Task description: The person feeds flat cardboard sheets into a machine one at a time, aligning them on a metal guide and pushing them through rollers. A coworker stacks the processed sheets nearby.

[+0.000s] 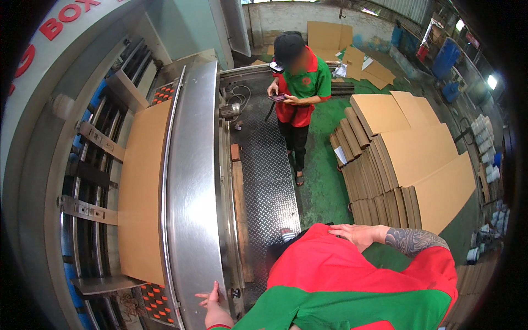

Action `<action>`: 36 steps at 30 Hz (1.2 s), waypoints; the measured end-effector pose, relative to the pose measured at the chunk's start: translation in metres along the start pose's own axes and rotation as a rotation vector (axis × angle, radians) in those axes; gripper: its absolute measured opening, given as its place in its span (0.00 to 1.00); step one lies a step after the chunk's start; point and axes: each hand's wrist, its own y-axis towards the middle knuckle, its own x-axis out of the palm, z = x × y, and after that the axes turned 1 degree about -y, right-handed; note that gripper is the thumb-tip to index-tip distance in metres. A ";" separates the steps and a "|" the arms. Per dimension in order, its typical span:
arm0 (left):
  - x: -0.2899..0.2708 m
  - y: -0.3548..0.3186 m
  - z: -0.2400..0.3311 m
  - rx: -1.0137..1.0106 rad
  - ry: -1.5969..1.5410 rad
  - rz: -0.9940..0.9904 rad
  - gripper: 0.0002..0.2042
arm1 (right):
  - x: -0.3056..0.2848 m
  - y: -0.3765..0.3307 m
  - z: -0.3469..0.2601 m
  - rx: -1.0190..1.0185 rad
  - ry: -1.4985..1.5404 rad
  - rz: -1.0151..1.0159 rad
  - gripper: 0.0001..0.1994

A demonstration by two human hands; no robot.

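My left hand (213, 303) rests with fingers apart on the near end of a long, shiny metal ledge (192, 165), beside a small black knob (235, 293). Nothing is in that hand. My right hand (355, 235) lies flat against my hip, over the red and green shirt (352, 269), with its fingers stretched out. Beyond the ledge, to the left, a brown cardboard sheet (142, 192) lies in the machine, under metal arms (91, 210).
A co-worker (302, 82) stands ahead on the walkway, looking at a phone (278, 98). High stacks of cardboard sheets (418, 154) stand on the green floor at right. A diamond-plate metal step (269, 165) runs along the machine. A motor (230, 111) juts out there.
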 end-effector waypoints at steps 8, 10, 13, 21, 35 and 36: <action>-0.001 0.004 -0.001 0.055 -0.013 0.013 0.83 | 0.008 0.002 -0.014 0.026 0.051 0.032 0.72; 0.001 0.008 -0.001 0.035 0.007 -0.012 0.83 | 0.010 0.003 -0.018 0.024 0.049 0.036 0.73; 0.002 0.014 -0.001 0.005 0.014 -0.024 0.83 | 0.013 0.004 -0.021 0.025 0.032 0.030 0.73; 0.001 0.016 0.002 -0.024 -0.030 -0.039 0.85 | 0.015 0.008 -0.026 0.021 0.030 0.009 0.74; 0.000 0.012 0.001 0.011 -0.072 -0.051 0.86 | 0.009 0.012 -0.026 0.024 0.019 0.003 0.76; 0.001 0.013 0.000 0.010 -0.067 -0.045 0.86 | 0.009 0.011 -0.026 0.035 0.004 -0.006 0.76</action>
